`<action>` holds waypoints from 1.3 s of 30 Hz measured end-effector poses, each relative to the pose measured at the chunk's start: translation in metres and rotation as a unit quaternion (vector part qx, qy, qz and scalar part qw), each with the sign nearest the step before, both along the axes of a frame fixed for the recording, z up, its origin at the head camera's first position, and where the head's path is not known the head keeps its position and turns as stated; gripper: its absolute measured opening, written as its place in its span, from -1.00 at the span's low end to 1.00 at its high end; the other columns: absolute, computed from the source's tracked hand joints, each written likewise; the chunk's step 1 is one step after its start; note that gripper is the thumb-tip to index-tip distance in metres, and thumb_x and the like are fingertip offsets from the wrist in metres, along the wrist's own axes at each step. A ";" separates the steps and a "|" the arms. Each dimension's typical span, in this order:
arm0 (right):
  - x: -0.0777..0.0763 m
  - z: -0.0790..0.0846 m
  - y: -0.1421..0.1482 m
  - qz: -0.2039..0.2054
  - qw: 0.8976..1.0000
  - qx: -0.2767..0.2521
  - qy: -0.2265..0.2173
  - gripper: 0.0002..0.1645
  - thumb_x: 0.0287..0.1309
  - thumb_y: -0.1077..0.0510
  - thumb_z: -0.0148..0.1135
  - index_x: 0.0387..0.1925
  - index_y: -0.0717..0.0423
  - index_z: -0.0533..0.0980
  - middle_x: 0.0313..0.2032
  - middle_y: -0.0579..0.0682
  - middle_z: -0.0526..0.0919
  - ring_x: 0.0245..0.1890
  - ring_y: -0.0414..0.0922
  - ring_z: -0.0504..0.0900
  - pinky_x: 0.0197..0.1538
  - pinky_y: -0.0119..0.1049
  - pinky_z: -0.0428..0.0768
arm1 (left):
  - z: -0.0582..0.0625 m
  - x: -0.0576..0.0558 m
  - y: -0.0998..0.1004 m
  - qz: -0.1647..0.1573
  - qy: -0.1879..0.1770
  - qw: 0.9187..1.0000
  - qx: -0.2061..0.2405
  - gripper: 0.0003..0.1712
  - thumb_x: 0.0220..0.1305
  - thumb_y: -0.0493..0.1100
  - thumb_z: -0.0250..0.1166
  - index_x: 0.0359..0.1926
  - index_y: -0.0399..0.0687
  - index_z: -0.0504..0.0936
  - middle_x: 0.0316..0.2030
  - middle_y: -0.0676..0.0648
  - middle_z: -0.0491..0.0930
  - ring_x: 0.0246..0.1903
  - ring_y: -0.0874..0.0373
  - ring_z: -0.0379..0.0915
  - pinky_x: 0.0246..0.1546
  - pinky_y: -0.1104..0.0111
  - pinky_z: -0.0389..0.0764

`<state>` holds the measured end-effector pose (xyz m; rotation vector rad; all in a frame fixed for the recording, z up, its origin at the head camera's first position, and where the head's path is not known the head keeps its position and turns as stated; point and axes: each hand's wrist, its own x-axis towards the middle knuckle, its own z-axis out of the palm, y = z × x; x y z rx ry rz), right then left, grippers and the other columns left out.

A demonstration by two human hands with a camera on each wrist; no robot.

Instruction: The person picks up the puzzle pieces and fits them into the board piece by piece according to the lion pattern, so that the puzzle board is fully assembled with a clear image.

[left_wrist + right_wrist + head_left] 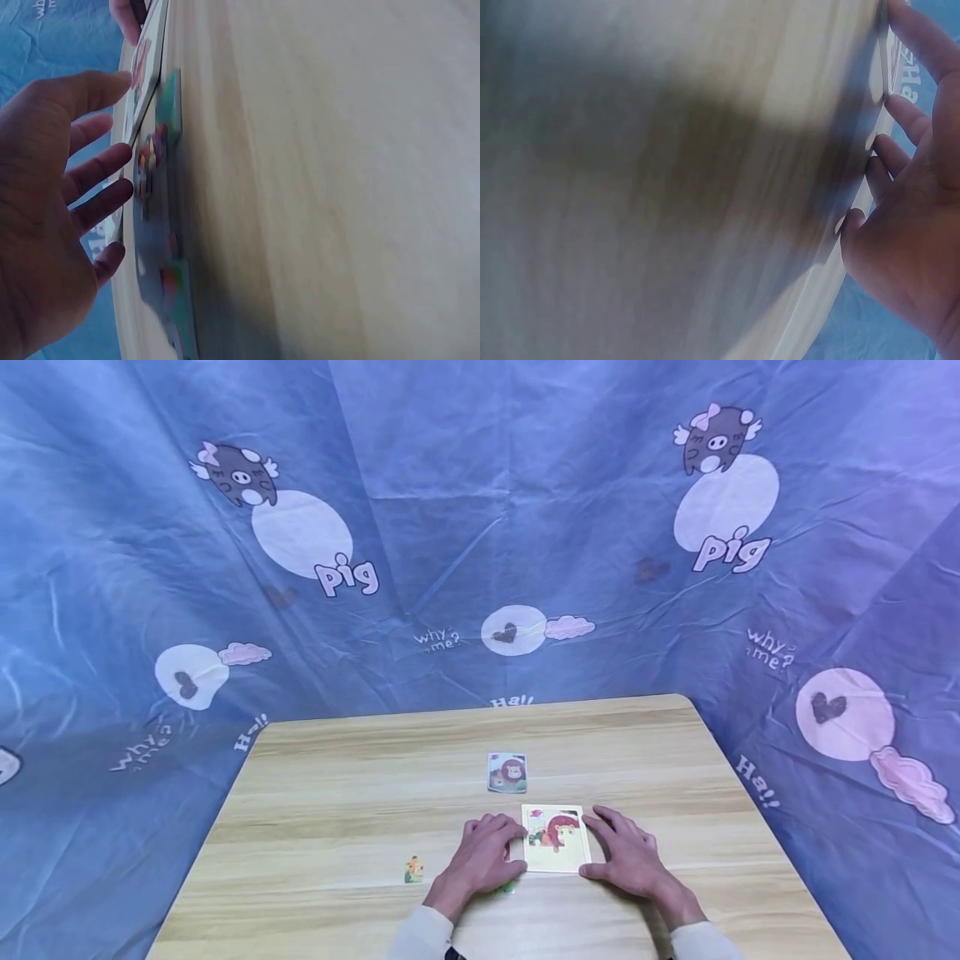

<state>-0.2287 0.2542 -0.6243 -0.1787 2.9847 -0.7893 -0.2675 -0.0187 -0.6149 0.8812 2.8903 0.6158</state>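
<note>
A square puzzle board with a partly filled lion picture lies flat between the two hands. My left hand is at its left edge, thumb near the lower corner and fingers loosely spread. In the left wrist view the thumb reaches the side of the board. At the right edge sits my right hand, its thumb by the lower corner and its forefinger by the upper one. Partly hidden below the left hand is a green puzzle piece.
A lion picture card lies beyond the board on the wooden table. Left of the left hand is a loose orange and green puzzle piece. Several small pieces show beside the board in the left wrist view. A blue printed cloth surrounds the table.
</note>
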 end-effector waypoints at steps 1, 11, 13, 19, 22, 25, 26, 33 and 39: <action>0.000 0.000 0.000 -0.001 1.000 0.001 0.001 0.05 -0.27 -0.34 0.45 0.30 -0.05 0.39 0.37 0.10 0.28 0.35 0.17 0.25 0.11 0.26 0.21 | 0.000 0.000 -0.002 -0.001 -0.001 1.000 0.001 -0.45 0.01 0.14 0.34 0.09 0.23 0.58 0.03 0.22 0.54 0.04 0.26 0.38 0.13 0.13 0.29; -0.001 0.002 -0.002 -0.002 1.000 0.000 0.000 0.04 -0.26 -0.34 0.45 0.30 -0.04 0.39 0.37 0.12 0.28 0.35 0.19 0.25 0.10 0.25 0.21 | -0.001 -0.004 -0.019 0.018 -0.008 1.000 0.006 -0.49 0.07 0.14 0.30 0.09 0.26 0.57 0.04 0.23 0.56 0.05 0.25 0.40 0.10 0.11 0.26; -0.002 0.003 -0.002 -0.003 1.000 0.000 0.000 0.04 -0.26 -0.34 0.45 0.30 -0.04 0.39 0.37 0.11 0.28 0.35 0.19 0.25 0.09 0.25 0.21 | -0.001 -0.007 -0.023 0.026 -0.017 0.999 0.016 -0.55 0.15 0.14 0.26 0.09 0.26 0.57 0.03 0.23 0.56 0.05 0.24 0.40 0.06 0.14 0.26; -0.003 0.002 -0.002 -0.003 1.000 0.002 0.007 0.03 -0.25 -0.34 0.45 0.30 -0.04 0.39 0.37 0.11 0.29 0.34 0.19 0.26 0.09 0.26 0.22 | 0.002 -0.013 -0.033 0.052 -0.041 0.997 0.036 -0.65 0.25 0.09 0.19 0.05 0.27 0.58 0.01 0.23 0.59 0.02 0.24 0.40 -0.05 0.22 0.21; -0.004 0.001 -0.003 -0.003 1.000 0.003 0.009 0.03 -0.25 -0.33 0.45 0.30 -0.05 0.39 0.36 0.10 0.29 0.34 0.19 0.26 0.09 0.25 0.22 | 0.000 -0.014 -0.037 0.055 -0.036 0.997 0.025 -0.66 0.23 0.09 0.20 0.02 0.26 0.60 -0.02 0.22 0.59 -0.01 0.24 0.39 -0.05 0.23 0.21; -0.004 0.001 -0.003 -0.004 1.000 0.003 0.007 0.03 -0.25 -0.33 0.45 0.30 -0.05 0.39 0.37 0.10 0.29 0.35 0.18 0.25 0.09 0.24 0.21 | 0.000 -0.014 -0.039 0.055 -0.031 0.998 0.014 -0.65 0.19 0.12 0.23 0.00 0.24 0.62 -0.06 0.21 0.57 -0.05 0.24 0.37 -0.05 0.22 0.21; -0.004 0.001 -0.003 -0.005 1.000 0.003 0.006 0.03 -0.25 -0.33 0.45 0.30 -0.05 0.39 0.37 0.10 0.29 0.35 0.18 0.25 0.10 0.24 0.21 | -0.001 -0.013 -0.040 0.054 -0.030 0.998 0.011 -0.64 0.17 0.13 0.25 -0.01 0.24 0.63 -0.08 0.21 0.56 -0.06 0.24 0.36 -0.05 0.22 0.20; -0.005 0.000 -0.005 -0.006 1.000 0.003 0.004 0.03 -0.25 -0.34 0.45 0.30 -0.06 0.39 0.37 0.10 0.28 0.35 0.17 0.24 0.09 0.24 0.20 | -0.004 -0.012 -0.042 0.049 -0.014 0.999 0.000 -0.62 0.07 0.14 0.32 -0.06 0.23 0.65 -0.13 0.20 0.50 -0.13 0.25 0.30 -0.07 0.19 0.18; -0.005 -0.002 -0.006 -0.007 1.000 0.000 0.003 0.03 -0.24 -0.34 0.45 0.30 -0.06 0.38 0.38 0.10 0.27 0.36 0.17 0.23 0.11 0.23 0.19 | -0.005 -0.012 -0.043 0.047 -0.002 0.999 -0.011 -0.63 0.06 0.13 0.33 -0.07 0.23 0.66 -0.13 0.19 0.49 -0.13 0.23 0.31 -0.07 0.15 0.18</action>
